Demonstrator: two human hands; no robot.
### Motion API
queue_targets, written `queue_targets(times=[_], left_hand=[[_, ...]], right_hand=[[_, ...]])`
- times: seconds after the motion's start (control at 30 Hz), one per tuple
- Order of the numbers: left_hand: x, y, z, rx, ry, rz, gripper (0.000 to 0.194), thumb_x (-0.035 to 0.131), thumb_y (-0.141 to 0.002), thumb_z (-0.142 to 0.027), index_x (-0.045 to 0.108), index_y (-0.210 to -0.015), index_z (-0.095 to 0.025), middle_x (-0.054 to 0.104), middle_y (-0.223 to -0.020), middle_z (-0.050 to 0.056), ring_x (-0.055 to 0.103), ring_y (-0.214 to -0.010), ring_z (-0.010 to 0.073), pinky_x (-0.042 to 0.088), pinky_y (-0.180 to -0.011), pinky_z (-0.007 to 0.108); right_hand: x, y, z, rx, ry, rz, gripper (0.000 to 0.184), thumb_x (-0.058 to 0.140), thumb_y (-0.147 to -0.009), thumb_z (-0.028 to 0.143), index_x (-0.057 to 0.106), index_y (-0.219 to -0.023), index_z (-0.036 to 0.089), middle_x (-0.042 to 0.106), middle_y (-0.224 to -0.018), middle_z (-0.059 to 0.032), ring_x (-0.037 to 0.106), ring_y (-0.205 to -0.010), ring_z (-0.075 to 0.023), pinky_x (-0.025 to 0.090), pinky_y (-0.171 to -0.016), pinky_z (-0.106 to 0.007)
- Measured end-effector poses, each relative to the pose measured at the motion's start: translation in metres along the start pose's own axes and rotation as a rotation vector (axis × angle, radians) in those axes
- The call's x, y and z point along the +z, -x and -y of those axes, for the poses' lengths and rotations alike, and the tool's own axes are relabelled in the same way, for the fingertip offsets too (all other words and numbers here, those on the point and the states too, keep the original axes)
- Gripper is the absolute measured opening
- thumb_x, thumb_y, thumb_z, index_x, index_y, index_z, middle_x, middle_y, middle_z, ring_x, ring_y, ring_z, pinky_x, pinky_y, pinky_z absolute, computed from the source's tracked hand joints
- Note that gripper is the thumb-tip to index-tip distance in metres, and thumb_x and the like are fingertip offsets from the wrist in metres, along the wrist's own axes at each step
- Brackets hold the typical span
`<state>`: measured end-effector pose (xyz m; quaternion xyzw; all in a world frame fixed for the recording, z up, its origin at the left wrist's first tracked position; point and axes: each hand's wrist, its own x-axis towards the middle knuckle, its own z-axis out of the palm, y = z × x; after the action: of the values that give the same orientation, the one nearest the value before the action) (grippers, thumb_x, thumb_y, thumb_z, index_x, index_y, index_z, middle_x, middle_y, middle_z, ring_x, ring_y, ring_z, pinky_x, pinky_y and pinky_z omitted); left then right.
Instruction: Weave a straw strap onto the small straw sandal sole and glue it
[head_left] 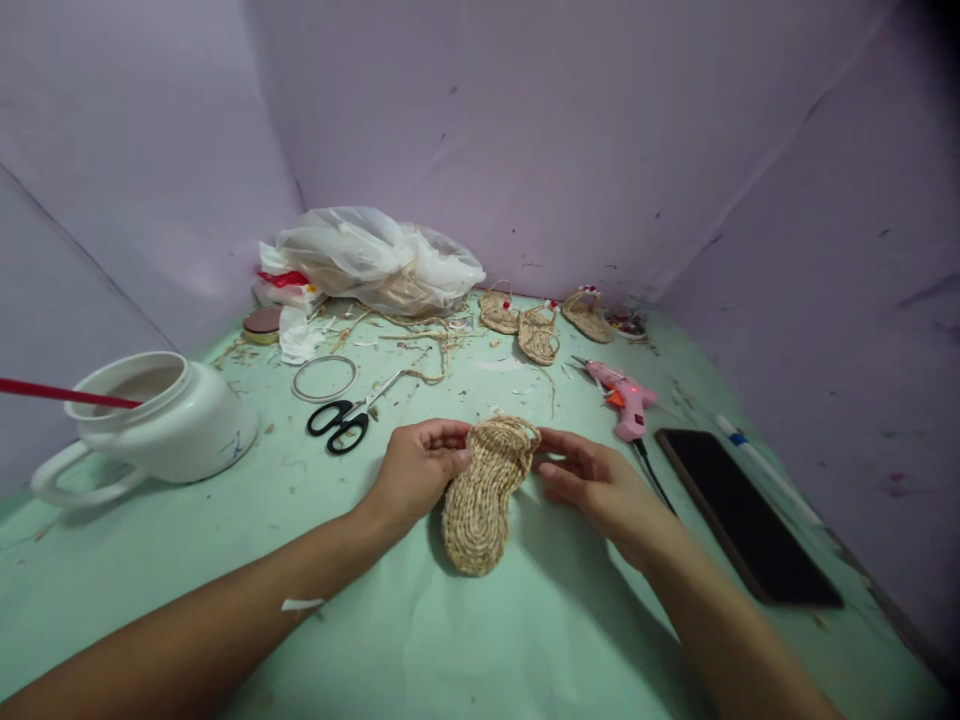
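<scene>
A small woven straw sandal (480, 495) lies on the pale green table (465, 640), toe end away from me. My left hand (416, 470) grips its left side near the toe, thumb on top. My right hand (592, 480) pinches the right side of the straw strap at the toe, fingers curled. Both hands are closed on the sandal.
Black scissors (341, 420) and a wire ring (324, 379) lie to the left. A white ceramic jug (161, 415) holds a red stick. A pink glue gun (626, 400), dark phone (742, 525), white pen (765, 470), several finished straw sandals (538, 330) and plastic bag (375, 255) surround.
</scene>
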<state>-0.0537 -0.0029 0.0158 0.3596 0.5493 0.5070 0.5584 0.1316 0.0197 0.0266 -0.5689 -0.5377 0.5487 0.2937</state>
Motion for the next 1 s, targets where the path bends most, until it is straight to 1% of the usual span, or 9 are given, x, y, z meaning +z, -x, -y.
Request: queue_targets(times=[0.07, 0.13, 0.2, 0.27, 0.43, 0.63, 0.77, 0.87, 1.0], left_hand=[[0.001, 0.003, 0.001, 0.002, -0.036, 0.021, 0.020, 0.063, -0.059, -0.008, 0.065, -0.078, -0.010, 0.066, -0.070, 0.003, 0.058, -0.064, 0.0110, 0.047, -0.067, 0.026], [0.003, 0.006, 0.004, 0.026, -0.096, 0.072, 0.021, 0.063, -0.059, -0.009, 0.065, -0.080, -0.011, 0.064, -0.066, 0.001, 0.056, -0.060, 0.0102, 0.046, -0.063, 0.026], [0.005, 0.009, 0.008, 0.070, -0.158, 0.123, 0.023, 0.063, -0.058, -0.010, 0.065, -0.081, -0.012, 0.063, -0.064, 0.000, 0.053, -0.057, 0.0101, 0.045, -0.061, 0.026], [0.006, 0.010, 0.012, 0.111, -0.203, 0.148, 0.023, 0.062, -0.058, -0.011, 0.065, -0.080, -0.013, 0.062, -0.063, 0.000, 0.053, -0.057, 0.0103, 0.044, -0.059, 0.025], [0.002, 0.007, 0.007, 0.092, -0.258, 0.167, 0.017, 0.059, -0.063, -0.015, 0.067, -0.078, -0.015, 0.062, -0.060, 0.000, 0.050, -0.051, 0.0100, 0.042, -0.049, 0.023], [-0.002, -0.001, 0.005, 0.136, -0.336, 0.304, 0.012, 0.056, -0.067, -0.015, 0.068, -0.070, -0.015, 0.066, -0.065, 0.001, 0.055, -0.062, 0.0127, 0.044, -0.062, 0.026], [-0.002, -0.001, 0.009, 0.150, -0.431, 0.245, 0.008, 0.056, -0.069, -0.016, 0.064, -0.066, -0.014, 0.061, -0.060, 0.000, 0.051, -0.058, 0.0114, 0.040, -0.058, 0.025], [-0.001, 0.004, 0.007, 0.306, -0.534, 0.228, 0.012, 0.052, -0.073, -0.014, 0.064, -0.070, -0.015, 0.062, -0.067, 0.001, 0.053, -0.064, 0.0126, 0.041, -0.063, 0.026], [0.002, 0.010, 0.003, 0.568, -0.574, 0.268, 0.016, 0.050, -0.076, -0.013, 0.066, -0.074, -0.016, 0.063, -0.072, 0.003, 0.056, -0.072, 0.0134, 0.043, -0.069, 0.027]], right_hand=[[-0.003, 0.001, 0.000, -0.242, 0.191, -0.190, 0.042, 0.067, -0.066, 0.028, 0.060, -0.106, 0.019, 0.058, -0.116, -0.0131, 0.056, -0.102, -0.0270, 0.047, -0.082, -0.043], [-0.001, 0.002, -0.002, -0.557, 0.364, -0.284, 0.039, 0.065, -0.071, 0.031, 0.060, -0.109, 0.022, 0.058, -0.116, -0.0108, 0.052, -0.108, -0.0270, 0.041, -0.090, -0.048], [0.007, 0.001, -0.005, -0.819, 0.525, -0.252, 0.031, 0.062, -0.075, 0.027, 0.062, -0.106, 0.024, 0.061, -0.112, -0.0083, 0.049, -0.110, -0.0265, 0.038, -0.093, -0.049], [0.016, 0.000, -0.010, -0.934, 0.636, -0.191, 0.023, 0.059, -0.077, 0.020, 0.065, -0.099, 0.024, 0.065, -0.103, -0.0075, 0.047, -0.110, -0.0268, 0.040, -0.091, -0.049], [0.025, -0.003, -0.015, -0.986, 0.617, -0.247, 0.014, 0.057, -0.078, 0.015, 0.067, -0.084, 0.022, 0.066, -0.093, -0.0071, 0.050, -0.103, -0.0254, 0.045, -0.086, -0.047], [0.020, -0.002, -0.017, -0.944, 0.589, -0.318, 0.011, 0.060, -0.075, 0.016, 0.068, -0.081, 0.022, 0.065, -0.094, -0.0083, 0.049, -0.105, -0.0265, 0.045, -0.086, -0.047], [0.021, 0.002, -0.015, -0.952, 0.638, -0.338, 0.011, 0.060, -0.075, 0.020, 0.068, -0.083, 0.021, 0.065, -0.098, -0.0086, 0.048, -0.106, -0.0280, 0.042, -0.086, -0.048], [0.022, 0.012, -0.007, -0.995, 0.771, -0.371, 0.017, 0.061, -0.075, 0.023, 0.067, -0.090, 0.023, 0.066, -0.102, -0.0066, 0.050, -0.098, -0.0285, 0.037, -0.083, -0.049], [0.023, 0.023, 0.001, -0.957, 0.878, -0.334, 0.017, 0.056, -0.079, 0.019, 0.067, -0.090, 0.025, 0.070, -0.079, -0.0034, 0.052, -0.082, -0.0251, 0.031, -0.077, -0.047]])
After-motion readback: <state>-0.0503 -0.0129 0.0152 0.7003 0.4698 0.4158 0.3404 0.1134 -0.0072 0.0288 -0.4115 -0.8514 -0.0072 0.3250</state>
